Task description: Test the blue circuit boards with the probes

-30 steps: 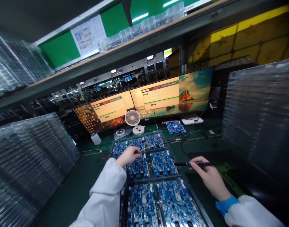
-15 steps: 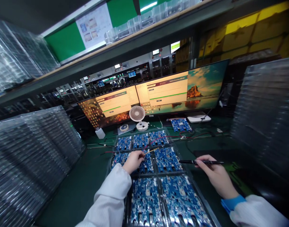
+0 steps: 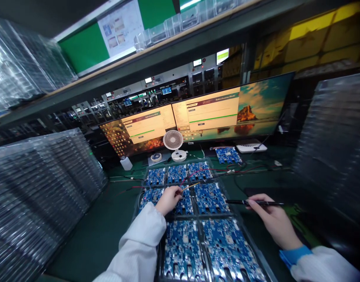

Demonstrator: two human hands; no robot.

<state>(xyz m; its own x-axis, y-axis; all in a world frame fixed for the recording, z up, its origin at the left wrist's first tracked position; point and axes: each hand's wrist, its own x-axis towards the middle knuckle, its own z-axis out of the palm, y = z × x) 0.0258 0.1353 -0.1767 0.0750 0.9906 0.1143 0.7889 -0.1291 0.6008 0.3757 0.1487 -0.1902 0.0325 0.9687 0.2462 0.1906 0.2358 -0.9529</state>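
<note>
Left hand (image 3: 170, 199) rests over the middle row of the board tray (image 3: 197, 219), fingers pinched on a thin yellowish wire lead (image 3: 189, 187) that runs up and right from the fingertips, over the blue circuit boards (image 3: 211, 197). Right hand (image 3: 272, 219) sits right of the tray, closed in a pen-type grip on a slim black probe (image 3: 250, 202), tip pointing left toward the tray's edge and, as far as it can be told, not touching a board. Judgement: doing this well means keeping the lead pinched close to its end, steadying the left wrist on the tray, and bringing the probe in low and level so it doesn't scrape parts. Boards are blue, densely populated, seated in clear pockets, three across at the tray's far end, wider ones near. Red wires (image 3: 218, 170) trail from the tray's far row. Behind the tray: small white fan (image 3: 173, 143), two monitors (image 3: 203, 117). Stacked clear trays (image 3: 41, 184) flank the tray on the green counter (image 3: 109, 219).
</note>
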